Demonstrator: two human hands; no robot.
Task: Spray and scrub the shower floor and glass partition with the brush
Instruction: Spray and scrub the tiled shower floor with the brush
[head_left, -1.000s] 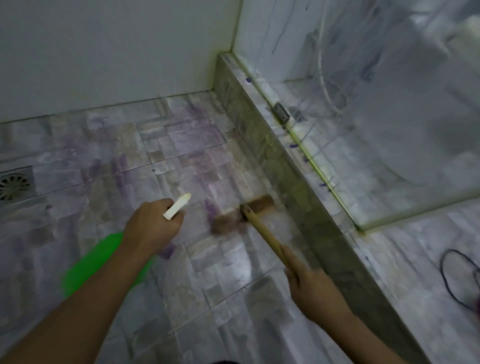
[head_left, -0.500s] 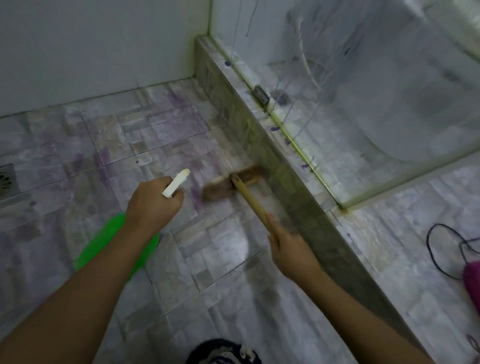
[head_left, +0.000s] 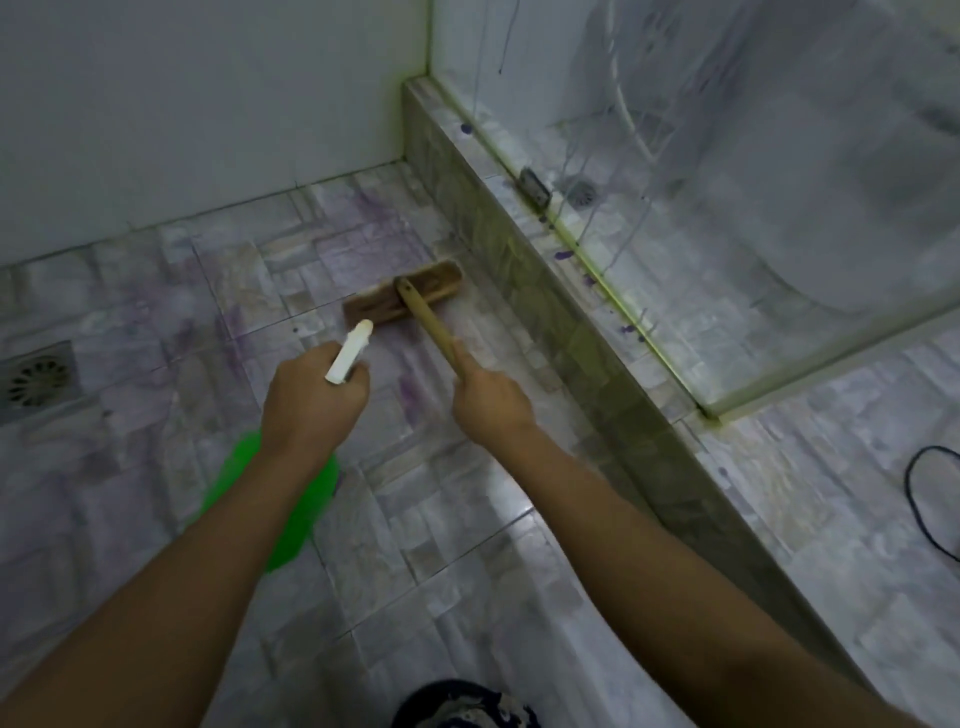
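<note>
My right hand (head_left: 491, 397) grips the wooden handle of a brush (head_left: 405, 299), whose brown head lies flat on the tiled shower floor (head_left: 457, 519) beside the raised stone curb. My left hand (head_left: 311, 405) holds a green spray bottle (head_left: 291, 509) by its neck; the white nozzle sticks out above my fist and points toward the brush head. Purple stains streak the tiles around the brush. The glass partition (head_left: 727, 156) stands on the curb at the right, with drips and streaks on it.
A stone curb (head_left: 550, 312) runs diagonally between the shower floor and the tiles beyond the glass. A floor drain (head_left: 39, 376) sits at the far left. A white wall (head_left: 182, 104) closes the back. A black cable (head_left: 924, 504) loops at the right edge.
The brush head has slid farther along the floor toward the back wall beside the curb. My right hand has followed it, and my left hand with the bottle has moved closer to the brush.
</note>
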